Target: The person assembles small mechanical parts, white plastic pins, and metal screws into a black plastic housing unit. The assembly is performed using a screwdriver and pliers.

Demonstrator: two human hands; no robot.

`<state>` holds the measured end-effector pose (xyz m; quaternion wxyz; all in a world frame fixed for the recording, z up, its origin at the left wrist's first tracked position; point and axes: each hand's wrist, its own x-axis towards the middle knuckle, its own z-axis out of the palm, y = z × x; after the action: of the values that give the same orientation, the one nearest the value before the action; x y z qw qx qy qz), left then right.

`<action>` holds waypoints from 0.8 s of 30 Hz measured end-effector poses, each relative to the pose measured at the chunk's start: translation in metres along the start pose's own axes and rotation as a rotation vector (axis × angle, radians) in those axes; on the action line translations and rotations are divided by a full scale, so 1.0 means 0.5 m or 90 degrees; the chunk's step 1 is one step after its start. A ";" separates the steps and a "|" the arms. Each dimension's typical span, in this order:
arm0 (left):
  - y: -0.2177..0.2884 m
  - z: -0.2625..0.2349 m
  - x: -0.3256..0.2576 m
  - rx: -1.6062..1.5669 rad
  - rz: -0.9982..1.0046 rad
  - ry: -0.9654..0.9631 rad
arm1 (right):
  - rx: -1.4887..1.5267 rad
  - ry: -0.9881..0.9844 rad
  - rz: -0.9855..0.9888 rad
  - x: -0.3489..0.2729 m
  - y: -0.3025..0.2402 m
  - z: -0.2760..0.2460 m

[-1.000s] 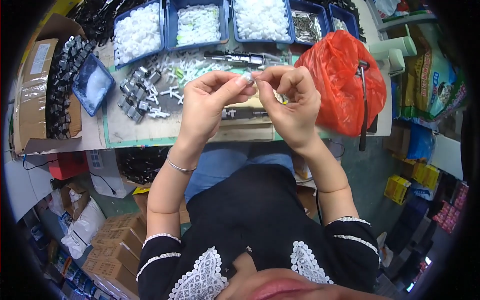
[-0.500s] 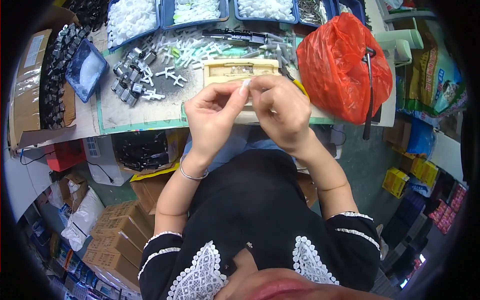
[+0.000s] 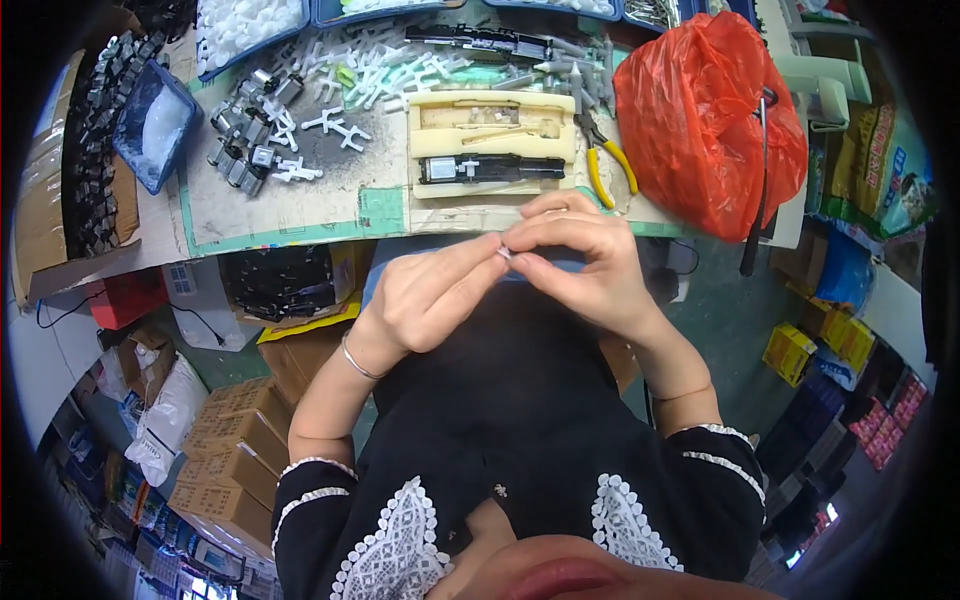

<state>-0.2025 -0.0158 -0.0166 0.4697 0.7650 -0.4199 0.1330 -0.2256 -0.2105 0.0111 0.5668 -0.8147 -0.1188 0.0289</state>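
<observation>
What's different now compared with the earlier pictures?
The left hand and right hand have drawn back toward the body, from over the bench to its near edge, uncovering more of the cream holder, its black part and the yellow-handled pliers. The view shifted too. Fingertips still meet at a small pale piece; nothing was visibly released. The red bag stayed put.

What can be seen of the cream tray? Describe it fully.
The cream tray is a rectangular block, perhaps plastic or foam, lying flat on the table, long sides running left to right. It has two long recesses: the far one looks worn and brownish; the near one holds a black part, silvery toward its left end. Only the table and that part clearly touch it.
</observation>
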 end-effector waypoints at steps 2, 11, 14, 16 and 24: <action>-0.013 -0.003 0.003 0.051 0.054 -0.025 | -0.068 0.013 -0.049 0.008 0.002 0.008; -0.048 0.029 0.009 0.197 -0.035 0.029 | -0.490 0.067 -0.221 0.064 0.084 0.027; -0.053 0.038 -0.008 0.216 -0.049 0.015 | -0.476 0.075 -0.220 0.070 0.088 0.025; -0.042 0.042 -0.012 0.272 -0.068 -0.054 | -0.467 0.063 -0.215 0.074 0.082 0.022; -0.014 0.091 -0.028 0.407 -0.130 -0.093 | -0.508 0.033 -0.207 0.076 0.063 0.019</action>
<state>-0.2146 -0.0451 -0.0531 0.1857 0.9191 -0.3110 0.1549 -0.1855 -0.2037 -0.0180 0.2075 -0.9412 -0.2332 -0.1293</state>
